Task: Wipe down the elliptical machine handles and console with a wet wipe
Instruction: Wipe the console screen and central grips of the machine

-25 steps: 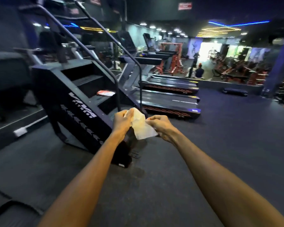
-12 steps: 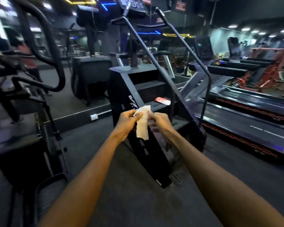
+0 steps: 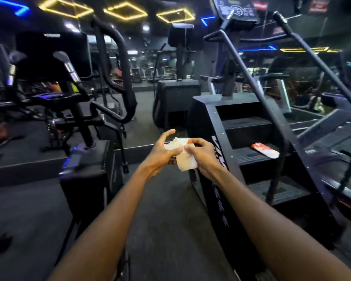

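Turning left, the person's view has swung across the gym. A second ago the treadmills filled the middle; now they have slid off to the right edge, and the elliptical machine [image 3: 101,102] has come into sight on the left. The black stair climber [image 3: 241,142] has moved from the middle to the right side. That probably means the person is heading for the machine to be cleaned, but no wiping has started.

The room is big and dark, with yellow diamond-shaped lights [image 3: 124,11] and blue strips on the ceiling. The floor [image 3: 166,209] is dark and looks rubbery, with a raised black step behind the machines.

The elliptical's curved black handles [image 3: 118,63] stand up on the left, well apart from the hands. Its console cannot be made out clearly in the dim light.

A red and white packet [image 3: 265,152] lies on a step of the stair climber.

Both hands are held out in front. The left hand [image 3: 163,152] and the right hand [image 3: 201,154] are close together, both pinching the white wet wipe [image 3: 183,159]. It was spread flatter before; now it looks more bunched and folded between the fingers.
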A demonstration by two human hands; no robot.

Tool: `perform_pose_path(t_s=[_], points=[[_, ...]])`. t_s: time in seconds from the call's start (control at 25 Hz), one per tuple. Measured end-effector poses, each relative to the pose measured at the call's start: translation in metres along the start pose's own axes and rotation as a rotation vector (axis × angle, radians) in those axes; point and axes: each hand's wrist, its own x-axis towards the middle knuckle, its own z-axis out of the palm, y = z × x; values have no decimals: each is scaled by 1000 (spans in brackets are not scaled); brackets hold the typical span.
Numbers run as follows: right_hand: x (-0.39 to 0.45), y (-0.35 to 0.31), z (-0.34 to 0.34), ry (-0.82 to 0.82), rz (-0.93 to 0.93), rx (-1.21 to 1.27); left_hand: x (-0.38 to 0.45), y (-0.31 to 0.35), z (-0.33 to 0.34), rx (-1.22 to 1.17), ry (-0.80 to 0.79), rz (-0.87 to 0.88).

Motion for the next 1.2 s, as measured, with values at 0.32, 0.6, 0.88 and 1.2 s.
perform_pose_path(t_s=[0.32,0.6,0.88,1.2], points=[[124,-7,47,-312,3,-37,86,4,-46,95,437,79],[207,-7,112,-520,-105,-197,134,6,-97,569,665,67],[267,-6,216,-558,-267,-299,184,4,-205,795,891,150],[326,-15,365,-583,-216,-87,236,35,-344,814,1050,115]])
